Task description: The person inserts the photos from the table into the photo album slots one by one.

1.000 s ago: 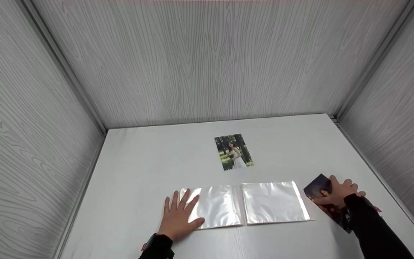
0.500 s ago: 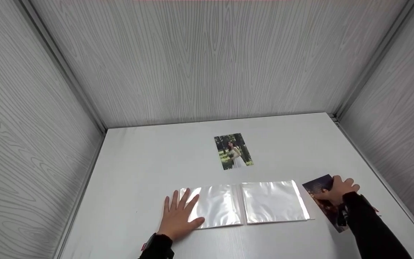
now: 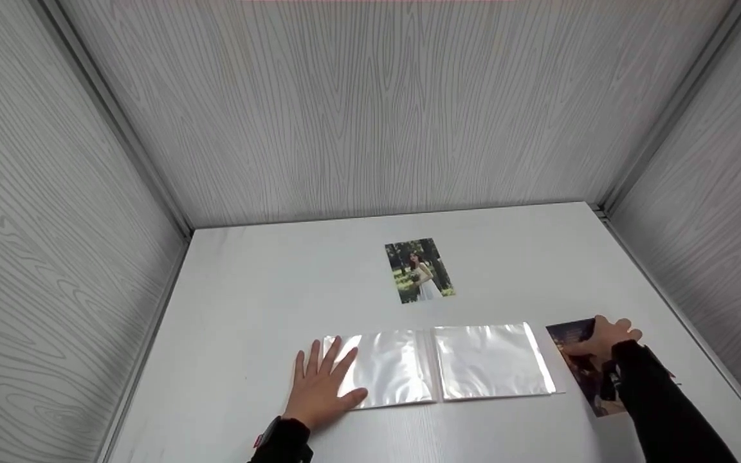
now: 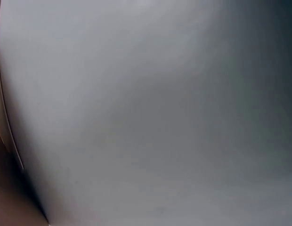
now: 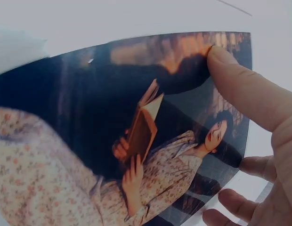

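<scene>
The right hand [image 3: 606, 341] pinches a glossy photo print [image 5: 108, 113], likely light and bendy, best held by its edges; the left hand [image 3: 319, 395] rests, fingers [image 3: 330, 357] spread, on the photo album [image 3: 493, 361].

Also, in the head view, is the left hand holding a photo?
No, the left hand lies spread over the left edge of the open album, while the right hand grips a photo.
</scene>
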Motion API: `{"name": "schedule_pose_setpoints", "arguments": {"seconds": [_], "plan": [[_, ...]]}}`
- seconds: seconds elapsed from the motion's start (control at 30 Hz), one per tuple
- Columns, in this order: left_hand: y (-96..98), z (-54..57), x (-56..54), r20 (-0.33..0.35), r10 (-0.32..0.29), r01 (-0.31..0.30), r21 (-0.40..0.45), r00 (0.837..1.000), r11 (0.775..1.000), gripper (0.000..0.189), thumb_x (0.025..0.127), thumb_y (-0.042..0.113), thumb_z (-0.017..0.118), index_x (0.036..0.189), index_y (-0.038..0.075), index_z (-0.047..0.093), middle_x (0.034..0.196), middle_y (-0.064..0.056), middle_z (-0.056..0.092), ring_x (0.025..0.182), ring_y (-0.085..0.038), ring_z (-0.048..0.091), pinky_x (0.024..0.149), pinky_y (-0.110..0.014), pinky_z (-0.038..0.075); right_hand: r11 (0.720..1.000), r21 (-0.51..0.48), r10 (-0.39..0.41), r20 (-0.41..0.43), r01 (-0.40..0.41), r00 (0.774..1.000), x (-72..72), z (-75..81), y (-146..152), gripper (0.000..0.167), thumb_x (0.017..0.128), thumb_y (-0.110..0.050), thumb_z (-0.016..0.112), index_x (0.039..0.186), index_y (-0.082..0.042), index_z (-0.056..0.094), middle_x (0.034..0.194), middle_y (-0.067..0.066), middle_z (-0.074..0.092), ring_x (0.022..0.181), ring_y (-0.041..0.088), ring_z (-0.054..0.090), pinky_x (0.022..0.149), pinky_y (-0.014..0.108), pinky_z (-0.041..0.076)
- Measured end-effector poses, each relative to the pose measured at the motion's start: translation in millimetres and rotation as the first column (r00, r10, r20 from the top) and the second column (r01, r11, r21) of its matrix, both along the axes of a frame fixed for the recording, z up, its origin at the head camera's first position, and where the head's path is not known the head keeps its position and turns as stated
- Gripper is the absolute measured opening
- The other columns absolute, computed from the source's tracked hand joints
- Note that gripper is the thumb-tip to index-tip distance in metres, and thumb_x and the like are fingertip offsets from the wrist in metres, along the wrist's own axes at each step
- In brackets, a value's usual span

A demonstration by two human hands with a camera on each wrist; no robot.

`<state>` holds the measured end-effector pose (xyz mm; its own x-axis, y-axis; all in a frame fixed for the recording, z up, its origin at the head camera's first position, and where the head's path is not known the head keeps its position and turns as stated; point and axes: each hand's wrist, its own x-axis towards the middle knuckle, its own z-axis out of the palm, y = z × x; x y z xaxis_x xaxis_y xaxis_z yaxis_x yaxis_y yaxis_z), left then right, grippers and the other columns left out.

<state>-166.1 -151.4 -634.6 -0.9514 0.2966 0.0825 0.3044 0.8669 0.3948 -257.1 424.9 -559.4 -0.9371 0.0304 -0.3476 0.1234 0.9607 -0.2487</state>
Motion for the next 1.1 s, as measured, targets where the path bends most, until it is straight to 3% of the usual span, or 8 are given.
{"name": "schedule_pose_setpoints", "arguments": {"seconds": [0.17,0.3,0.53,0.63,0.93,1.1], "plan": [[1.7,3.8,1.0,0.015,0.003,-0.002,-0.020,1.000,1.000,0.083,0.093,0.075,0.047,0.161,0.030,0.033,0.172,-0.007,0.016,0.156,-0.044,0.005,0.121,-0.067,-0.002,1.000,-0.029,-0.011,0.008,0.011,1.000,12.4,11.3,-7,0.127,0.082,-0.064,0.073,0.149,0.022,0.008,0.133,0.060,0.023,0.120,0.075,0.028,0.097,0.076,0.033],[3.0,7.7,2.4,0.007,-0.006,0.007,-0.007,1.000,1.000,0.082,0.093,0.071,0.051,0.161,0.028,0.035,0.171,-0.009,0.018,0.155,-0.047,0.007,0.120,-0.068,0.000,0.999,-0.018,-0.026,0.017,0.026,1.000,23.7,11.7,-9,0.131,0.082,-0.068,0.071,0.152,0.018,0.000,0.135,0.062,0.019,0.125,0.074,0.027,0.096,0.077,0.035],[3.4,13.5,5.2,0.008,-0.005,0.005,-0.004,1.000,1.000,0.080,0.094,0.069,0.051,0.160,0.025,0.038,0.170,-0.011,0.020,0.155,-0.048,0.009,0.120,-0.069,0.002,0.998,0.056,-0.028,-0.011,0.029,1.000,33.3,6.6,-8,0.139,0.072,-0.077,0.073,0.152,0.014,0.005,0.121,0.063,0.032,0.110,0.069,0.040,0.087,0.070,0.038],[3.0,14.0,5.5,0.008,-0.003,0.003,-0.007,1.000,1.000,0.080,0.094,0.069,0.051,0.160,0.025,0.038,0.170,-0.011,0.020,0.154,-0.048,0.009,0.120,-0.069,0.002,0.998,0.049,-0.046,-0.033,0.048,0.998,32.7,6.6,-9,0.139,0.071,-0.075,0.076,0.150,0.017,0.009,0.117,0.064,0.031,0.107,0.071,0.039,0.087,0.071,0.037],[1.9,11.8,3.4,0.014,-0.014,0.014,-0.005,1.000,1.000,0.081,0.094,0.069,0.052,0.160,0.024,0.038,0.170,-0.012,0.021,0.154,-0.049,0.009,0.120,-0.069,0.002,0.997,0.037,-0.071,0.065,0.068,0.995,33.4,26.1,-16,0.139,0.072,-0.071,0.077,0.150,0.019,0.006,0.121,0.064,0.028,0.114,0.075,0.032,0.093,0.072,0.037],[2.0,13.7,3.3,0.027,-0.008,0.008,-0.020,1.000,1.000,0.081,0.094,0.070,0.050,0.160,0.026,0.036,0.171,-0.011,0.019,0.155,-0.048,0.008,0.121,-0.068,0.001,0.994,0.031,-0.105,0.096,0.103,0.990,29.3,20.6,-8,0.143,0.069,-0.076,0.077,0.149,0.019,0.007,0.121,0.065,0.023,0.115,0.076,0.031,0.094,0.072,0.039]]}}
